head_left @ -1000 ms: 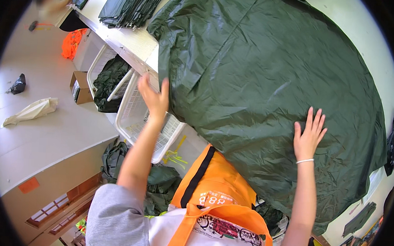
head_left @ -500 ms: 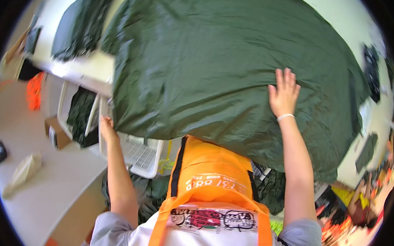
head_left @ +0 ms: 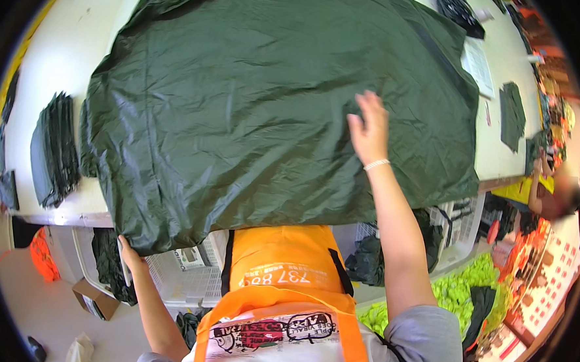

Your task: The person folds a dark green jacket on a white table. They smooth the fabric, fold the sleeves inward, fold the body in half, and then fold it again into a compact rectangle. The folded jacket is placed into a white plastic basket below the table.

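Green fabric (head_left: 261, 114); left hand (head_left: 130, 256) at edge; right (head_left: 371, 133) above

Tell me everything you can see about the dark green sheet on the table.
The dark green sheet is broad, thin and slightly glossy, like coated fabric or plastic. It lies spread over the white table, creased and rippled, with a seam-like line at left. Its far side runs out of view; its near edge hangs past the table's front. The left hand touches the near left corner, the grip partly hidden. The right hand, open and blurred, is over the right half; contact cannot be told.
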Tool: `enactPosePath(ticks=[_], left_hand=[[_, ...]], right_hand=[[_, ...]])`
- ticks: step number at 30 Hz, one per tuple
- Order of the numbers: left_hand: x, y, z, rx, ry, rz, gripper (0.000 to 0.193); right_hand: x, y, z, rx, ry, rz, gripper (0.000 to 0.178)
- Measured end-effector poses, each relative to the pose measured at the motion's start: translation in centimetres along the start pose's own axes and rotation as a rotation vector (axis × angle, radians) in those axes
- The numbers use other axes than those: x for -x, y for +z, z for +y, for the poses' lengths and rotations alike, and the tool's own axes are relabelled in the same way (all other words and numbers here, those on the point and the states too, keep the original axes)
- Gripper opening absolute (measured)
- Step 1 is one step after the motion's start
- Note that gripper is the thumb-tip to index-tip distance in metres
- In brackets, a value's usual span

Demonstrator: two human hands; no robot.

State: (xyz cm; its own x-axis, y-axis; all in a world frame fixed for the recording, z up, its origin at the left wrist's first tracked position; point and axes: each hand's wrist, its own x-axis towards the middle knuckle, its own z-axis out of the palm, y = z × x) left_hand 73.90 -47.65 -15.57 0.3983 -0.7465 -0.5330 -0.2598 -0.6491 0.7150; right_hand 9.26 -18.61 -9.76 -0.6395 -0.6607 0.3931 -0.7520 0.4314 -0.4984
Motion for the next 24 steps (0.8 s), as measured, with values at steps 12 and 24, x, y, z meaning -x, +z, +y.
enactPosePath(ticks=[12, 24], left_hand=[[1.3, 0.9, 3.3, 0.440, -0.125, -0.138, 0.064], [9.8, -3.9, 14.3, 0.163, -0.066, -0.220, 0.030]], right_hand=[[24.8, -22.5, 23.6, -0.799, 1.501, 0.489, 0.013], [15.4, -31.6, 24.0, -0.013, 0.897, -0.012, 0.017]])
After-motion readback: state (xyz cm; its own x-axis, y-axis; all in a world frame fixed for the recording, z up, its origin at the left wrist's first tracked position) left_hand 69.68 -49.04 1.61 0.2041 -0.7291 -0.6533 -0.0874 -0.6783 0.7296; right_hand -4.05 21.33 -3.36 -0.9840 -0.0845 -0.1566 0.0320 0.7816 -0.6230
